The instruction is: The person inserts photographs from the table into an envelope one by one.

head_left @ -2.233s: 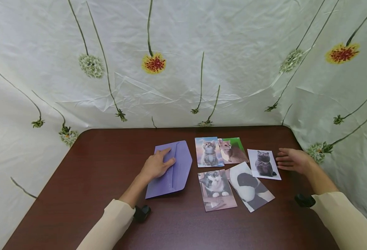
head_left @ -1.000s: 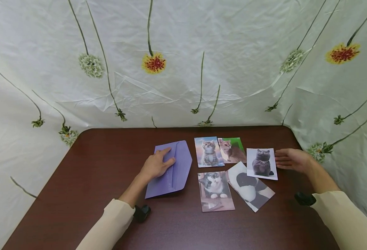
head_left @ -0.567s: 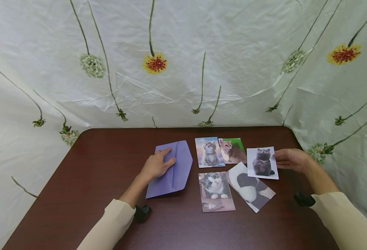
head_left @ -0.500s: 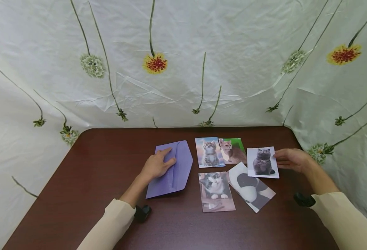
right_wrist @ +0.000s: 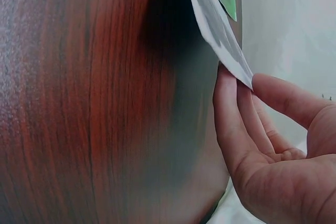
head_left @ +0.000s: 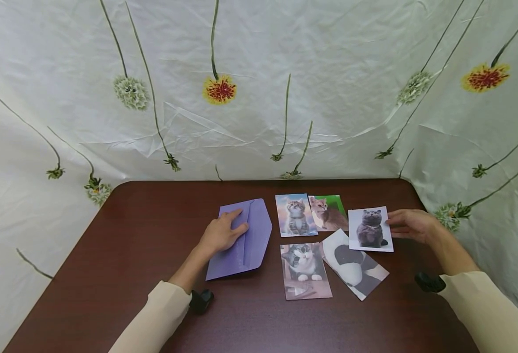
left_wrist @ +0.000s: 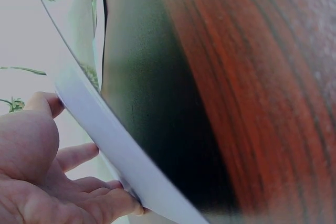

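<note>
My left hand [head_left: 221,233] lies on a purple envelope [head_left: 256,245], its fingers and thumb spread over the paper. The envelope's flap points right; the left wrist view has its pale edge [left_wrist: 126,156] right at the fingertips. At the right, my right hand [head_left: 413,225] pinches the right edge of a photo of a grey cat [head_left: 371,229] between thumb and fingers. In the right wrist view the photo [right_wrist: 218,35] stands tilted above the wood. Its lower part overlaps a black, white and grey photo [head_left: 353,264].
A kitten photo with a sky background [head_left: 296,215] and a tan cat photo [head_left: 328,213] lie side by side at the back. Nearer is a photo of a white-pawed cat [head_left: 305,269]. A flowered cloth [head_left: 250,122] hangs behind the dark wooden table [head_left: 131,235].
My right hand has come left to the grey cat photo, and its thumb has come down on the edge. That photo has shifted slightly left. My left hand stays put on the envelope.
</note>
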{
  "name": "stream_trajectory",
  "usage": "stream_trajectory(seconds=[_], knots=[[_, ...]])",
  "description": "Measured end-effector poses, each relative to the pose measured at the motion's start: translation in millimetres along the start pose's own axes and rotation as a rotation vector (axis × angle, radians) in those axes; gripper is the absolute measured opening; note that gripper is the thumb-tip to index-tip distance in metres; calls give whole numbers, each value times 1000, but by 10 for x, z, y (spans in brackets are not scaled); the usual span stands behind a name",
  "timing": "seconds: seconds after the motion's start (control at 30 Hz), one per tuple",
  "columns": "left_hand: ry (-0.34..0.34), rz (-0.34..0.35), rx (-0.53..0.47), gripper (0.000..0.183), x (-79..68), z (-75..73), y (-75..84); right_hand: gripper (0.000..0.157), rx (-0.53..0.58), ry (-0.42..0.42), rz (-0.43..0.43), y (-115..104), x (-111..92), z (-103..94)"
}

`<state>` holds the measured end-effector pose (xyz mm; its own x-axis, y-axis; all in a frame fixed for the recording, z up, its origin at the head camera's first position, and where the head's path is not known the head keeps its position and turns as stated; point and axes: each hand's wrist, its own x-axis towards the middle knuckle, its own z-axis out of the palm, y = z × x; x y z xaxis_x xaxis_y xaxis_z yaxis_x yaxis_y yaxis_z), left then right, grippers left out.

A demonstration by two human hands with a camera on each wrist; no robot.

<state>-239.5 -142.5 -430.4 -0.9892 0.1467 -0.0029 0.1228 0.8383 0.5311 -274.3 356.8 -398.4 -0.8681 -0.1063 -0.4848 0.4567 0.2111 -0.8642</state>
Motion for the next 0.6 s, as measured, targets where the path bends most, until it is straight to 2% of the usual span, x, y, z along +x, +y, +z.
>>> stream_trajectory(seconds=[0.2,0.3,0.53,0.6], knots=[[3,-1,-3,58,1,6,-1,40,-34,11,-10,-8,-2,6],[4,-4,-4,58,-4,3,3,44,-47,18,-10,-15,-2,4],[3,-5,0,58,7,12,-8,21,-21,4,-16,0,-6,-28],[4,-3,1,58,12,14,-11,18,-19,2,-15,3,-12,-41]])
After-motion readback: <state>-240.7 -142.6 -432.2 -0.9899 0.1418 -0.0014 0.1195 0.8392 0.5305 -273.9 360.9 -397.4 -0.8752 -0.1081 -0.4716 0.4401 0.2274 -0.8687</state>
